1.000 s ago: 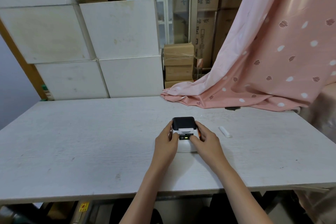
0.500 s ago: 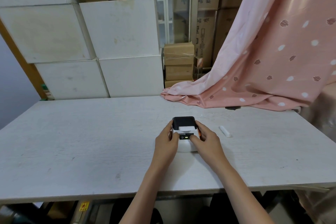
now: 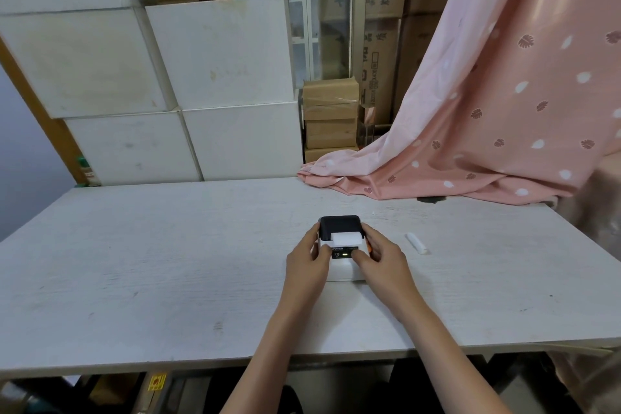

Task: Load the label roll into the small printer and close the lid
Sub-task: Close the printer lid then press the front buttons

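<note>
A small white printer [image 3: 342, 270] with a black lid [image 3: 339, 226] stands near the middle of the white table [image 3: 168, 262]. The lid lies down on the body. A strip of white label paper [image 3: 347, 239] sticks out of the slot below the lid. A small light glows on the front panel. My left hand [image 3: 307, 260] grips the printer's left side, thumb on the front. My right hand [image 3: 381, 260] grips its right side, thumb near the lit panel. The roll itself is hidden inside.
A small white stick-like piece [image 3: 416, 243] lies on the table right of the printer. Pink patterned cloth [image 3: 487, 131] drapes over the table's far right corner. White boxes [image 3: 201, 87] and cardboard cartons [image 3: 331, 118] stand behind the table.
More label paper shows at the slot than a second ago. Both hands stay on the printer's sides with barely any shift.
</note>
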`<state>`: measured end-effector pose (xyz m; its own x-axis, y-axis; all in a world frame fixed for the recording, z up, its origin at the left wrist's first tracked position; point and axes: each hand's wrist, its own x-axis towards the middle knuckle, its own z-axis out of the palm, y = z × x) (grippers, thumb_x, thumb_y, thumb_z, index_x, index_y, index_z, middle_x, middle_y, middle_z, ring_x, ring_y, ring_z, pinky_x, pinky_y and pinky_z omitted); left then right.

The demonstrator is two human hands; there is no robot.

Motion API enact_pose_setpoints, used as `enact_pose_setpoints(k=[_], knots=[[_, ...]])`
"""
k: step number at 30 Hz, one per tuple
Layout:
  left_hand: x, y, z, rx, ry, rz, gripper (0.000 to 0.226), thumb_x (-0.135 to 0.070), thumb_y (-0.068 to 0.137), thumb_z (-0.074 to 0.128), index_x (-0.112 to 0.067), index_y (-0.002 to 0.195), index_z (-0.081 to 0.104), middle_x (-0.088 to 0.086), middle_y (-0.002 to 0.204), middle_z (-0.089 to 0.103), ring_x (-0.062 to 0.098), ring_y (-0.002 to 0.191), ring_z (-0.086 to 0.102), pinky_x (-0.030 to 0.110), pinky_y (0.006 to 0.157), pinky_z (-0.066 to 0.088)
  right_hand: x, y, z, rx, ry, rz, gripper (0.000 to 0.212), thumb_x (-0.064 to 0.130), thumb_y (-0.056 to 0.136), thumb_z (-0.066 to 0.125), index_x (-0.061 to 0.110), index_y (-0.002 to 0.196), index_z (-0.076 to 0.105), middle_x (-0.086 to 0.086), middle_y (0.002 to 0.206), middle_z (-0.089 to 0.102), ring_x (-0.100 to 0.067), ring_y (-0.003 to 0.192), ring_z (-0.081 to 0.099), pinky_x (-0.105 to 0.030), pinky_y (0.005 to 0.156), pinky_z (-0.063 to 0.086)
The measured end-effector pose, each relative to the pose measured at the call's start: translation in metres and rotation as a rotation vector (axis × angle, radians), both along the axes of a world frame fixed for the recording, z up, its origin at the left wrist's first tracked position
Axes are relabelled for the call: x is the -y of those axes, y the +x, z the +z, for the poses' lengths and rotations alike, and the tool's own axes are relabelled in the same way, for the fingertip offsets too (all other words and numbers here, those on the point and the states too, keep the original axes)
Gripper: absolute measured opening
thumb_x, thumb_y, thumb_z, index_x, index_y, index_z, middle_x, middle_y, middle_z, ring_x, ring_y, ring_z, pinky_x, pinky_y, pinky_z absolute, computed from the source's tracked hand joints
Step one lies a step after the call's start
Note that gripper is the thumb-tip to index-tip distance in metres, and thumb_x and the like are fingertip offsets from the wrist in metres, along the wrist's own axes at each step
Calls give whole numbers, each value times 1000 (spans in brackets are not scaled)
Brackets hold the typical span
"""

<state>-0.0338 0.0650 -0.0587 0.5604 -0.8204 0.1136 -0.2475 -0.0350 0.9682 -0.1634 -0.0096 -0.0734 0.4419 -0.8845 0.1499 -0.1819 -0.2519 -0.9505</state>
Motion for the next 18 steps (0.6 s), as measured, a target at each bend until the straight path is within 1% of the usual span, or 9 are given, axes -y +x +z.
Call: enact_pose_setpoints(k=[2, 4, 5, 7, 10, 12, 15, 16, 18], knots=[[0, -1, 1, 13, 8, 7, 47, -12, 98, 50, -35, 138, 52, -28, 113, 59, -34, 91, 49, -5, 73, 39, 0, -1, 0, 2, 0, -1, 53, 22, 87, 61, 44, 136, 62, 5, 109, 76, -27, 107, 68, -45, 97, 54], [-1, -1, 2, 31, 13, 10, 47, -10, 97, 49, -39, 134, 53, -35, 102, 59, -32, 84, 51, -4, 71, 40, 0, -1, -1, 4, -3, -5, 49, 26, 93, 64, 40, 140, 60, 17, 113, 75, -11, 110, 69, -39, 100, 55], [-1, -1, 2, 37, 18, 8, 47, -9, 97, 48, -42, 130, 53, -38, 94, 60, -30, 80, 52, -4, 70, 41, 0, -1, -1, 3, -11, -6, 48, 28, 94, 65, 40, 140, 60, 19, 114, 75, -9, 110, 69, -38, 101, 55], [-2, -2, 3, 36, 26, 2, 47, -9, 97, 48, -45, 126, 52, -45, 86, 61, -30, 80, 53, -3, 70, 42, 0, -1, -1, 4, -17, -9, 48, 28, 94, 66, 41, 139, 61, 19, 112, 76, -13, 111, 69, -40, 99, 56], [-3, -2, 3, 9, 16, -2, 47, -9, 97, 48, -43, 129, 54, -44, 94, 60, -30, 88, 53, -3, 70, 41, -1, 0, 1, 11, 1, -17, 47, 25, 93, 68, 44, 136, 62, 22, 105, 76, -12, 109, 70, -37, 97, 56], [-2, -2, 2, -6, 7, -4, 47, -10, 97, 48, -39, 134, 54, -41, 102, 57, -31, 91, 52, -3, 71, 41, -1, -1, 1, 6, 9, -17, 44, 26, 92, 69, 53, 127, 62, 30, 102, 75, -5, 102, 70, -32, 96, 55], [-2, -1, 2, -8, 5, -7, 48, -10, 97, 48, -37, 137, 53, -40, 105, 56, -32, 91, 51, -3, 71, 41, -1, -2, 3, 4, 21, -11, 42, 27, 92, 69, 62, 114, 60, 37, 97, 72, -3, 94, 69, -28, 94, 54], [-2, -1, 2, -8, 6, -8, 48, -10, 97, 48, -37, 136, 53, -40, 105, 56, -32, 92, 51, -2, 72, 41, -2, -2, 4, 8, 26, -9, 42, 28, 93, 69, 62, 114, 59, 39, 97, 71, 2, 95, 68, -24, 92, 53], [-2, -1, 2, -7, 6, -8, 48, -11, 97, 49, -37, 137, 53, -40, 105, 56, -32, 94, 51, 2, 75, 42, -3, -2, 4, 20, 26, -7, 42, 28, 93, 70, 55, 124, 61, 40, 103, 71, 12, 100, 66, -20, 92, 51]])
